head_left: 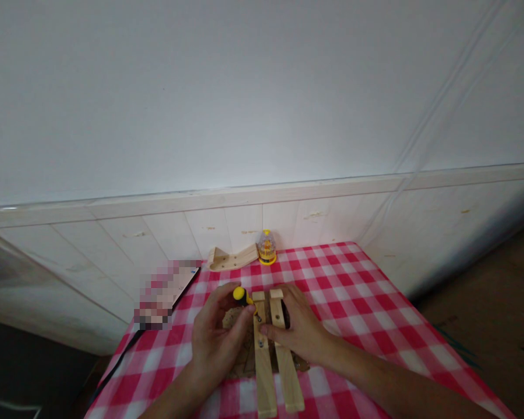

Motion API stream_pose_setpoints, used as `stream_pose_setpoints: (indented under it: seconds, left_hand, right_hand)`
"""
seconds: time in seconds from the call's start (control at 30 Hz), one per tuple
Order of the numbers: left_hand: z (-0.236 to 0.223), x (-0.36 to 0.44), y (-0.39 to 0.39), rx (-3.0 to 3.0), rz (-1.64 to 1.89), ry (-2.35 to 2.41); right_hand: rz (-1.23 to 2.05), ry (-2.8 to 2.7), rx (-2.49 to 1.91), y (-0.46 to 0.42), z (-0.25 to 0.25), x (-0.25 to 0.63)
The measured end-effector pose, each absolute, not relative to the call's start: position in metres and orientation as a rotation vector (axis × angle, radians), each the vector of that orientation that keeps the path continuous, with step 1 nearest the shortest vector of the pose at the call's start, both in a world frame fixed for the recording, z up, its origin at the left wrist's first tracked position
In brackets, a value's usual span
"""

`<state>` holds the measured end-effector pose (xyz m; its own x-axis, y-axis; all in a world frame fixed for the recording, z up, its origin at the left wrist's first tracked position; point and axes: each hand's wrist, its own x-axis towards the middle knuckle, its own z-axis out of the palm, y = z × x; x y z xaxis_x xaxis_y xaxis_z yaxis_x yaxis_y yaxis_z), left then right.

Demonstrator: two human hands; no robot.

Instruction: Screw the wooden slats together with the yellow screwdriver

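Observation:
My left hand (216,337) is closed round a small yellow and black screwdriver (243,298), its tip down on a pale wooden slat (262,361). A second wooden slat (286,366) lies parallel just to the right. My right hand (299,329) rests on both slats, fingers pressed down, thumb tip near a dark screw hole (261,344). Under the slats lies a flat brown wooden piece (240,364), partly hidden by my hands. All sit on a red and white checked tablecloth (358,314).
A curved wooden part (231,259) lies at the table's far edge, beside a small clear and yellow dome-shaped container (266,247). A blurred flat object (166,291) with a black cable (113,366) overhangs the left side. White panelled wall behind; floor drops off right.

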<state>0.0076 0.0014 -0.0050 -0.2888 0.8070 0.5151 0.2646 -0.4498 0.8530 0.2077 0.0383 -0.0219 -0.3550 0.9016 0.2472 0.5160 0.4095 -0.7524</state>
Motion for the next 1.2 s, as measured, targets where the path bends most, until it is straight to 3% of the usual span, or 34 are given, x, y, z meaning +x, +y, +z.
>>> stream_pose_setpoints:
  seconds: [1.2]
  left_hand:
    - [-0.0062,-0.0003,0.0003,1.712,1.583,1.133]
  right_hand:
    - [0.736,-2.011,-1.204,0.0369,-0.0198,0.2068]
